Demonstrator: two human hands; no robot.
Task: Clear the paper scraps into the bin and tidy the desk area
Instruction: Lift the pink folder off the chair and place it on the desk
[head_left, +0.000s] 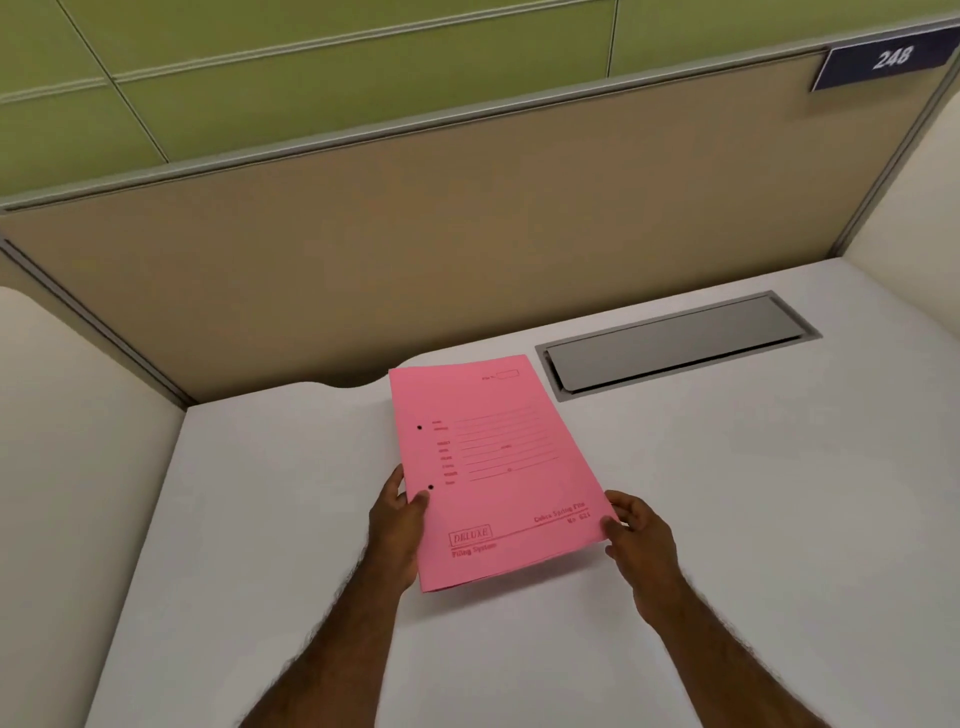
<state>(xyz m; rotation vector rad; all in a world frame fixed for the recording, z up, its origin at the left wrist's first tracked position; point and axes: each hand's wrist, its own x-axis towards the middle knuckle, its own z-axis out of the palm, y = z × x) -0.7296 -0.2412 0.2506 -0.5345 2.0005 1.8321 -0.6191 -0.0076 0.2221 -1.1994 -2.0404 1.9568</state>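
Pink file folder (493, 467) near mid-bench, gripped at its lower corners by left hand (397, 525) and right hand (641, 540), fingers closed on both edges. Tidying step, seemingly; no scraps or bin visible. Next: squaring it flat on the white bench (727, 519) beside the grey cable hatch (675, 343).

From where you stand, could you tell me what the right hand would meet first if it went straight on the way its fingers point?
The right hand points up-left and already touches the pink folder; it would press into that edge first.

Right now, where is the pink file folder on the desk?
In the head view the pink file folder is mid-desk, held by the left hand and right hand, just left of the grey cable hatch.
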